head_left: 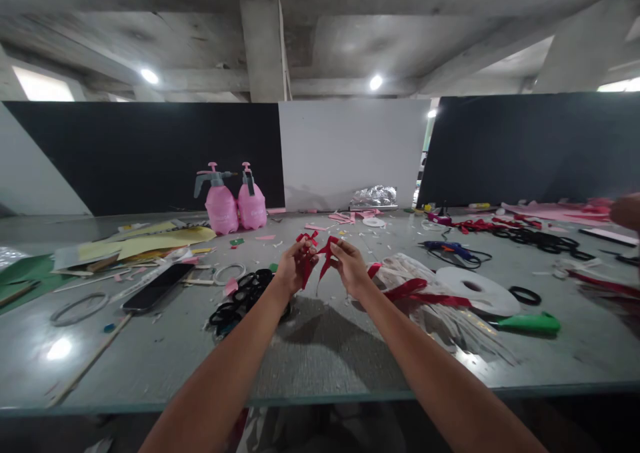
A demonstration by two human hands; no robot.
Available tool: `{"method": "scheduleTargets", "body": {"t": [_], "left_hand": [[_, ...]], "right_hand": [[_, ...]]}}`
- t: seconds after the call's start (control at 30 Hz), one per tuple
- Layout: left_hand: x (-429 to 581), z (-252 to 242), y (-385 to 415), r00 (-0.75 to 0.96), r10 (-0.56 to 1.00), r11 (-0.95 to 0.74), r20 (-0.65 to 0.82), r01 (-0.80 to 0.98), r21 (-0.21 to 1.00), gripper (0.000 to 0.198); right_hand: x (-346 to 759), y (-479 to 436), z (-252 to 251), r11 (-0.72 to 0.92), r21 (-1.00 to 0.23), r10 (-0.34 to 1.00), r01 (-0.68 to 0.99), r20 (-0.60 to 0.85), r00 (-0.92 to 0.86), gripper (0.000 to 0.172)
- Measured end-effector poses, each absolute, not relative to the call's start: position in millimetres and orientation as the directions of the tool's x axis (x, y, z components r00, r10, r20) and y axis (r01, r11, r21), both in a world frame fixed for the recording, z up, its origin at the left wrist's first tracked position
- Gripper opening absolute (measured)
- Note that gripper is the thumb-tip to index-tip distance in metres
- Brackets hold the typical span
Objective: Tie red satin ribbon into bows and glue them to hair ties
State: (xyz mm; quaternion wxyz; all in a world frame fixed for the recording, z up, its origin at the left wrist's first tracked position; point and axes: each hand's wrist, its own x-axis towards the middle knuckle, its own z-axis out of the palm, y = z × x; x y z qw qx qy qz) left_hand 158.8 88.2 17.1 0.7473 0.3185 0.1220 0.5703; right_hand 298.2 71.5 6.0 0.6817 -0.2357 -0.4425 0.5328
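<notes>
Both my hands are raised over the middle of the grey table (320, 359), pinching a red ribbon (325, 251) between them. My left hand (295, 266) grips one folded part of the ribbon with closed fingers. My right hand (350, 265) pinches the other part, and a longer red strip (425, 294) trails from it to the right across the table. A heap of black rings (243, 298) lies just left of my left wrist.
Two pink spray bottles (235, 203) stand at the back. Yellow and green paper (140, 243), a dark phone (157, 286), a white tape roll (475, 287), a green-handled tool (530, 322), a blue glue gun (447, 246) and scraps litter the table. Another person's hand (627, 211) shows at far right.
</notes>
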Motion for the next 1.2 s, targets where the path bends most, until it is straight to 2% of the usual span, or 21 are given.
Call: {"method": "scheduleTargets", "body": {"t": [0.1, 0.17, 0.23, 0.33, 0.43, 0.53, 0.7, 0.93, 1.1, 1.2], "left_hand": [[156, 17, 91, 0.282, 0.947, 0.129, 0.153, -0.772, 0.623, 0.008], [156, 15, 92, 0.252, 0.956, 0.109, 0.147, -0.777, 0.620, 0.009], [157, 13, 93, 0.238, 0.959, 0.084, 0.157, -0.763, 0.641, 0.010], [161, 14, 94, 0.256, 0.951, 0.028, 0.174, -0.631, 0.775, 0.019], [163, 17, 96, 0.190, 0.954, -0.124, 0.232, -0.455, 0.882, 0.037], [161, 21, 97, 0.122, 0.945, -0.254, 0.304, -0.315, 0.915, 0.050], [160, 19, 96, 0.209, 0.890, -0.364, 0.405, -0.208, 0.908, 0.062], [159, 12, 98, 0.303, 0.864, -0.384, 0.402, -0.121, 0.916, 0.071], [158, 7, 96, 0.396, 0.797, -0.525, 0.455, 0.084, 0.847, 0.082], [158, 7, 97, 0.388, 0.787, -0.570, 0.479, 0.162, 0.806, 0.085]], "right_hand": [[299, 74, 5, 0.248, -0.712, 0.958, -0.657, 0.283, 0.055, 0.021], [299, 76, 4, 0.239, -0.712, 0.964, -0.660, 0.253, 0.076, 0.023], [300, 76, 4, 0.284, -0.778, 0.954, -0.560, 0.288, 0.085, 0.021], [299, 74, 4, 0.441, -0.854, 0.895, -0.277, 0.442, 0.061, 0.016], [298, 71, 6, 0.584, -0.810, 0.811, -0.054, 0.580, 0.076, 0.012], [298, 69, 7, 0.661, -0.749, 0.741, 0.056, 0.662, 0.108, 0.010], [300, 69, 8, 0.716, -0.692, 0.693, 0.094, 0.721, 0.033, 0.009], [304, 72, 4, 0.737, -0.654, 0.665, 0.171, 0.746, -0.014, 0.012], [307, 77, 1, 0.757, -0.578, 0.635, 0.305, 0.761, -0.132, 0.012], [308, 80, -1, 0.718, -0.592, 0.665, 0.366, 0.738, -0.112, 0.016]]}}
